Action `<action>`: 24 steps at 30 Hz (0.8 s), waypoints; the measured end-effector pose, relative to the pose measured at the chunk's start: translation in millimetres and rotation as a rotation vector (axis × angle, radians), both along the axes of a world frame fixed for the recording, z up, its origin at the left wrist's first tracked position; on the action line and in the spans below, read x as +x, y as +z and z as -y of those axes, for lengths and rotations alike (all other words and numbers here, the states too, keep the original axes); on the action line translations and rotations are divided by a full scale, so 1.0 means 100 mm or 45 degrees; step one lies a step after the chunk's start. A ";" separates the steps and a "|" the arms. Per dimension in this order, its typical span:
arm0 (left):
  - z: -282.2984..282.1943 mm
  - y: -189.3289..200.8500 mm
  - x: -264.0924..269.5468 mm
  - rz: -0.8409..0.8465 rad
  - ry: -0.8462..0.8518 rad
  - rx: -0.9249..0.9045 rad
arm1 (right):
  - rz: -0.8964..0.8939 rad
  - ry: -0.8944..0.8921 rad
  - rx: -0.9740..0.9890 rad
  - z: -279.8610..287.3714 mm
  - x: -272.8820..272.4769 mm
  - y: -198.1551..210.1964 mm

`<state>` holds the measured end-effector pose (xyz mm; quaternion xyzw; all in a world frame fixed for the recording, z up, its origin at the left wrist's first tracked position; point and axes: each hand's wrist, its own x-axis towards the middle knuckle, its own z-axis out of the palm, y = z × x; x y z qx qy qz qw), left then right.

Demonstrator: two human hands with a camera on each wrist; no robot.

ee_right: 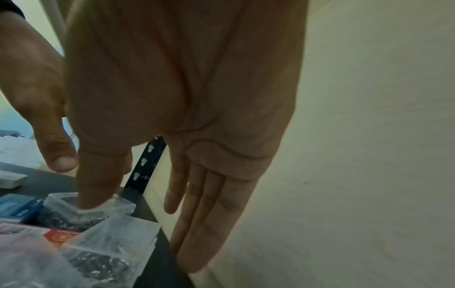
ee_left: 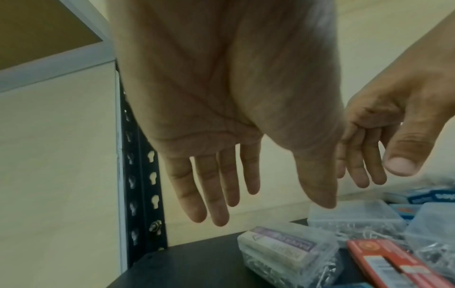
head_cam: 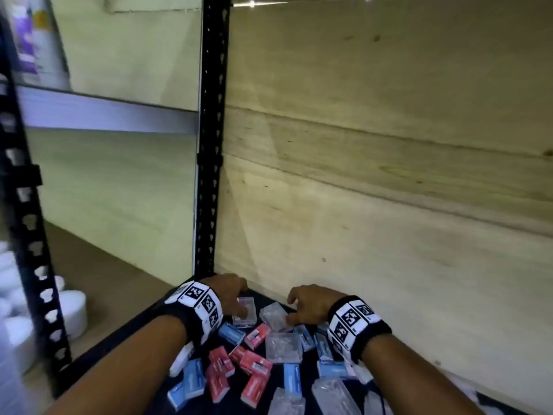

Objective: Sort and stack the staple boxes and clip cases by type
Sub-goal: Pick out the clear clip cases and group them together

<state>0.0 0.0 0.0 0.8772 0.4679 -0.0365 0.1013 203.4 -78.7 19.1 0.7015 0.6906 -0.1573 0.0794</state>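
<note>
Red staple boxes (head_cam: 256, 365), blue staple boxes (head_cam: 194, 378) and clear clip cases (head_cam: 282, 347) lie mixed on a dark shelf (ee_left: 197, 263). My left hand (head_cam: 241, 299) hovers open, fingers straight, just over a clear clip case with a purple label (head_cam: 245, 311) (ee_left: 288, 247) at the shelf's back corner. My right hand (head_cam: 291, 308) is beside it, also open, above another clear clip case (head_cam: 275, 317). In the right wrist view its thumb tip (ee_right: 96, 200) seems to touch the lid of a clear case (ee_right: 118, 204). Neither hand holds anything.
A black slotted upright (head_cam: 209, 145) stands at the back left corner, and a pale wooden panel (head_cam: 389, 175) closes the back and right side. White round containers (head_cam: 71, 313) sit on the neighbouring shelf to the left. More clear cases (head_cam: 332, 393) lie near the front.
</note>
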 end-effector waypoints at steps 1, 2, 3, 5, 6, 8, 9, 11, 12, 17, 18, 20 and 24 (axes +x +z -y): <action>-0.01 -0.03 0.02 -0.020 -0.005 -0.031 | 0.013 -0.005 -0.026 -0.04 -0.03 -0.02; -0.04 -0.08 0.03 -0.032 -0.004 -0.045 | 0.050 -0.005 -0.035 -0.08 -0.05 -0.06; -0.07 -0.11 0.04 -0.058 -0.012 -0.060 | 0.072 0.009 -0.041 -0.13 -0.07 -0.08; -0.12 -0.18 0.07 -0.094 -0.006 -0.045 | 0.100 0.023 -0.038 -0.22 -0.12 -0.13; -0.13 -0.21 0.09 -0.116 -0.015 -0.034 | 0.112 0.030 -0.043 -0.23 -0.15 -0.16; -0.17 -0.28 0.11 -0.172 -0.031 -0.008 | 0.139 0.037 -0.040 -0.27 -0.18 -0.23; -0.18 -0.30 0.11 -0.194 -0.029 -0.002 | 0.146 0.028 -0.024 -0.28 -0.19 -0.24; -0.21 -0.32 0.11 -0.186 -0.035 0.004 | 0.145 0.013 0.024 -0.28 -0.20 -0.28; -0.22 -0.31 0.10 -0.174 -0.032 -0.002 | 0.149 0.007 0.033 -0.27 -0.21 -0.29; -0.25 -0.25 -0.01 -0.202 -0.013 0.076 | 0.151 -0.031 -0.003 -0.25 -0.25 -0.27; -0.26 -0.24 -0.04 -0.199 -0.019 0.087 | 0.148 -0.042 -0.005 -0.25 -0.25 -0.26; -0.29 -0.20 -0.11 -0.182 -0.039 0.090 | 0.109 -0.043 -0.014 -0.24 -0.27 -0.25; -0.45 -0.14 -0.22 -0.075 -0.044 0.034 | -0.126 -0.099 -0.021 -0.30 -0.25 -0.22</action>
